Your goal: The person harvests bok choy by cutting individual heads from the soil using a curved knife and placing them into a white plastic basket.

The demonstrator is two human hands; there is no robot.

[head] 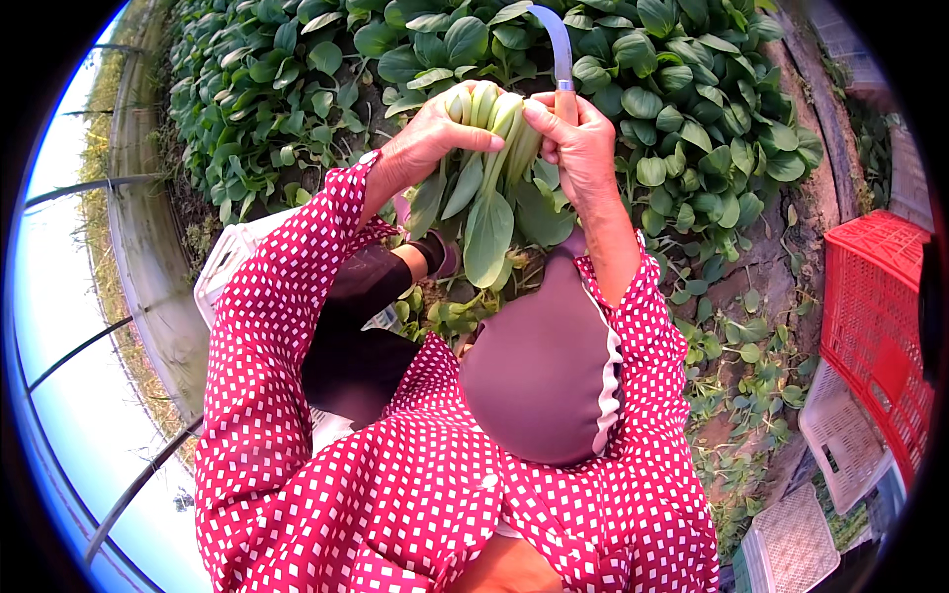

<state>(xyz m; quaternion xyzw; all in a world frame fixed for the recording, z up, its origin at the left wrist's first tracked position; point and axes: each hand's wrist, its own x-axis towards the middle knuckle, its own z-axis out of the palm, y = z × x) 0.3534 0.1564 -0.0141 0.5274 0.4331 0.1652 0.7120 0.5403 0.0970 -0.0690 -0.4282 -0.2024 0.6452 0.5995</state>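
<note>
A bunch of leafy greens with pale stems [485, 170] hangs leaves down from my left hand [437, 133], whose thumb and fingers close around the stem ends. My right hand [582, 144] grips the wooden handle of a sickle [561, 55]; its curved blade points up, away from me. The right thumb and forefinger are against the right side of the bunch at the stem ends. Beyond both hands stand dense green leafy plants [641, 52] rooted in the soil.
A red plastic crate [875, 311] stands at the right, with pale crates [845, 437] below it. A white crate [222, 259] is partly hidden behind my left sleeve. Loose leaves lie on the soil at the right. A curved frame with sheeting runs along the left.
</note>
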